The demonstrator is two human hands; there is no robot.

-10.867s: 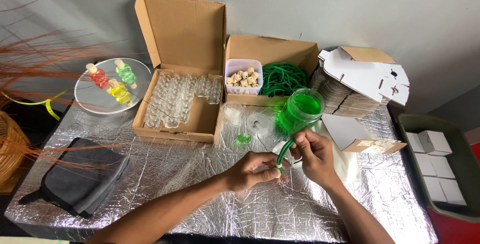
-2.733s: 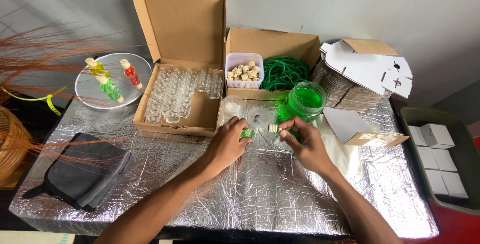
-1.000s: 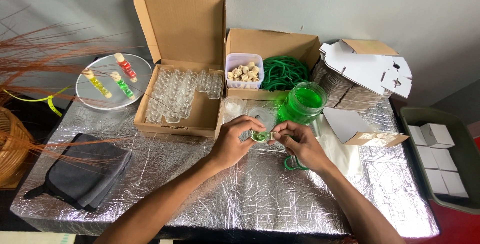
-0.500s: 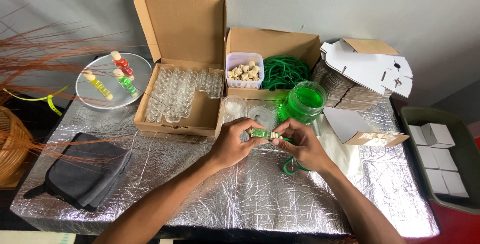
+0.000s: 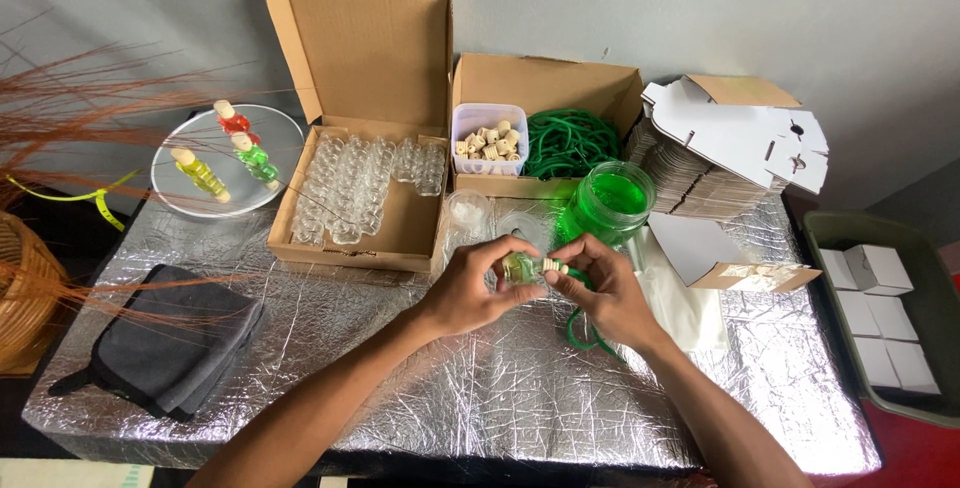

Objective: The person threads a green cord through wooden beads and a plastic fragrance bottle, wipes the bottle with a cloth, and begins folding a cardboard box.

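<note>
Currently, in the head view, a small vial point(image 5: 522, 268) of green liquid is held above the middle of the tabletop point(image 5: 300, 368), just in front of the green jar point(image 5: 607, 205). The left hand point(image 5: 470, 286) is closed around the vial's body; the right hand point(image 5: 600, 288) is pinched on a pale cork point(image 5: 553, 267) at the vial's mouth. The cork appears to be seated or nearly so, though the fingers hide how deep it sits.

Judging by how things lie, this vial has been filled and the corking is at hand or just finished. Three filled and corked vials, red, green and yellow, are laid on the glass plate point(image 5: 180, 188) at the far left. Many empty vials point(image 5: 350, 183) are left standing in the open box point(image 5: 400, 233), and a tub of corks point(image 5: 489, 138) is in the second box beside a coil of green tubing point(image 5: 570, 140), so most of the work is judged to be left.

A loop of green tube point(image 5: 580, 333) is seen under the right hand, its ends hidden by the wrist. Clear items between the box and the jar are too faint to be told apart. Flat white cartons point(image 5: 740, 133) are stacked at the right, and folded white boxes point(image 5: 880, 308) lie in a bin cut off by the right edge. A grey cloth point(image 5: 170, 348) lies at the left, a basket partly out of frame beside it.
</note>
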